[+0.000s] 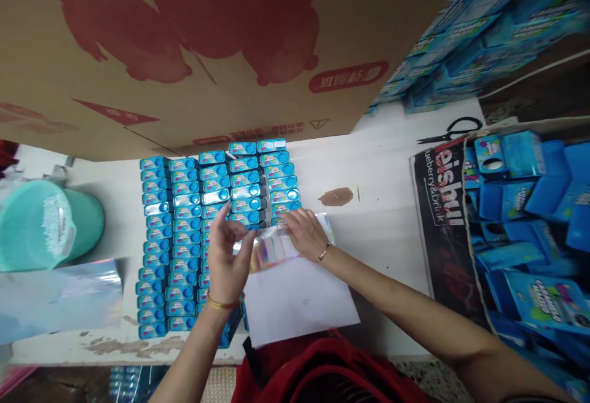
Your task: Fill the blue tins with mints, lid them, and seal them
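Observation:
A white sheet (299, 301) with a shiny, rainbow-glinting upper strip (271, 249) lies over the near right part of the rows of boxes, its top edge raised. My left hand (228, 255) is at the strip's left end, thumb and fingertips drawn together at its edge, index finger raised. My right hand (306, 234) rests with its fingers stretched over the strip's upper right part. Several columns of small blue boxes (184, 237) with round openings stand close together on the table, partly hidden by my hands and the sheet.
A large cardboard box (258, 96) walls off the back. At left are a teal bucket (87, 219) and another shiny sheet (64, 298). Black scissors (461, 129) lie beside an open carton (442, 225) of blue boxes at right. More blue packs (461, 40) are stacked behind.

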`<state>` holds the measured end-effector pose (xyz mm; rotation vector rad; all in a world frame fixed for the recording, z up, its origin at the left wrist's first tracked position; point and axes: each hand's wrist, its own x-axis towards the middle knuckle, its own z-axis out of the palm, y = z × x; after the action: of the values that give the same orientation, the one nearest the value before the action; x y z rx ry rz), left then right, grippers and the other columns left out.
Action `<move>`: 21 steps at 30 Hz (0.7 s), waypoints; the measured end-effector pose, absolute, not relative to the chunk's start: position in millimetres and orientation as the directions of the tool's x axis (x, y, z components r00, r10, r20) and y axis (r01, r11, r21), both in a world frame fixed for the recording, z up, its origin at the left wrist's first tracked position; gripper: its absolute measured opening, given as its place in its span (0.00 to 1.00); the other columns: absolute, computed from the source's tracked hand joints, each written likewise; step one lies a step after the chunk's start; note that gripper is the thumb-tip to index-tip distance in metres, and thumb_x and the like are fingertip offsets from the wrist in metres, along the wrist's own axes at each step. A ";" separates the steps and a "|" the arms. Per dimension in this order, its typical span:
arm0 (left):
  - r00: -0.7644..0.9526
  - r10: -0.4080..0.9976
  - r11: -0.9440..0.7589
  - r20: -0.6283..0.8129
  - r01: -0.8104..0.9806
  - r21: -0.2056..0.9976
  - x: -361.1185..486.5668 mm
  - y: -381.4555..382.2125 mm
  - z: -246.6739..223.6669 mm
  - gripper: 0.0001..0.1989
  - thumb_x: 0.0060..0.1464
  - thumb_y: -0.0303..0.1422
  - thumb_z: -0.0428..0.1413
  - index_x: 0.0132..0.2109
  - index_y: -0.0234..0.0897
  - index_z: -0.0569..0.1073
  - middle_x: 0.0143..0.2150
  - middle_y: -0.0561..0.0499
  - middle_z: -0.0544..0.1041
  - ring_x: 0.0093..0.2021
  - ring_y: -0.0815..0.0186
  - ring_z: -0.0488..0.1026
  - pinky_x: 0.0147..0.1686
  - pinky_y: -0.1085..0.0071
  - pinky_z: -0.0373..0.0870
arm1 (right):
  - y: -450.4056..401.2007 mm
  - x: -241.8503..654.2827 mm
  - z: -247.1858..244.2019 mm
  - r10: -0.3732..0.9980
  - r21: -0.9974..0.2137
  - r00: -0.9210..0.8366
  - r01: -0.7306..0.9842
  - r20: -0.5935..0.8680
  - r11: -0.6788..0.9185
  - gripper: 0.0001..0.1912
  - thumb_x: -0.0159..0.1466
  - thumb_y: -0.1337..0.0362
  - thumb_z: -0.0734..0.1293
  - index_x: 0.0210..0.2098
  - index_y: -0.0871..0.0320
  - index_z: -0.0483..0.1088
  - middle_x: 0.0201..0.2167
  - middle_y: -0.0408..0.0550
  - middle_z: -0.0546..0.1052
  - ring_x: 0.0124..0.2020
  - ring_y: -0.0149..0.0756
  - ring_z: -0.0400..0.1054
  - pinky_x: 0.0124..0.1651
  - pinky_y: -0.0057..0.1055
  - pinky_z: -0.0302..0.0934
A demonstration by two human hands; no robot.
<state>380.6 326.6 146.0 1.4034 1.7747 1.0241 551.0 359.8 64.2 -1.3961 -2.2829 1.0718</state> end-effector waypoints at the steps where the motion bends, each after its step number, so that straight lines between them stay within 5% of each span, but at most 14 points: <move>1: -0.268 0.962 0.158 -0.054 0.382 0.911 380.9 336.1 148.1 0.32 0.53 0.32 0.58 0.63 0.44 0.56 0.33 0.55 0.67 0.33 0.70 0.68 0.38 0.71 0.70 | 359.0 550.8 65.4 0.874 -0.787 -0.475 0.575 -0.101 0.222 0.18 0.70 0.59 0.53 0.49 0.61 0.68 0.43 0.56 0.74 0.46 0.44 0.64 0.47 0.39 0.54; 5: -0.307 0.940 0.205 -0.148 0.160 0.966 386.0 372.7 140.1 0.34 0.47 0.34 0.62 0.60 0.44 0.59 0.32 0.56 0.68 0.31 0.72 0.69 0.34 0.74 0.70 | 367.4 548.6 79.4 0.946 -0.987 -0.314 0.159 -0.081 -0.032 0.25 0.68 0.46 0.52 0.46 0.58 0.67 0.41 0.52 0.74 0.45 0.40 0.68 0.49 0.36 0.60; 9: -0.290 0.936 0.232 -0.200 0.083 0.969 396.4 399.2 126.3 0.34 0.45 0.33 0.63 0.59 0.42 0.60 0.31 0.56 0.68 0.29 0.73 0.69 0.32 0.75 0.69 | 394.6 550.0 94.0 0.961 -0.974 -0.161 0.081 -0.224 -0.213 0.18 0.65 0.48 0.58 0.32 0.56 0.66 0.28 0.44 0.72 0.33 0.34 0.66 0.41 0.31 0.62; 15: -0.351 0.921 0.224 -0.167 0.128 0.966 408.1 445.2 100.8 0.35 0.44 0.31 0.61 0.59 0.38 0.58 0.30 0.57 0.68 0.25 0.74 0.66 0.28 0.75 0.66 | 459.0 569.0 86.6 0.965 -0.940 -0.164 0.309 -0.206 -0.148 0.13 0.63 0.57 0.60 0.26 0.56 0.65 0.24 0.41 0.69 0.28 0.31 0.62 0.36 0.28 0.57; 21: -0.423 0.898 0.255 -0.124 0.270 0.929 409.2 485.3 67.0 0.34 0.44 0.28 0.58 0.59 0.36 0.58 0.29 0.57 0.68 0.27 0.73 0.67 0.31 0.74 0.66 | 509.9 566.6 66.8 0.956 -0.769 -0.206 0.639 -0.211 -0.032 0.11 0.64 0.63 0.60 0.27 0.56 0.69 0.28 0.43 0.76 0.32 0.33 0.66 0.41 0.30 0.53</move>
<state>409.2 485.3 67.0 1.0634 1.8464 1.1731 566.6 509.9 66.8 -1.6723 -1.8647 1.1132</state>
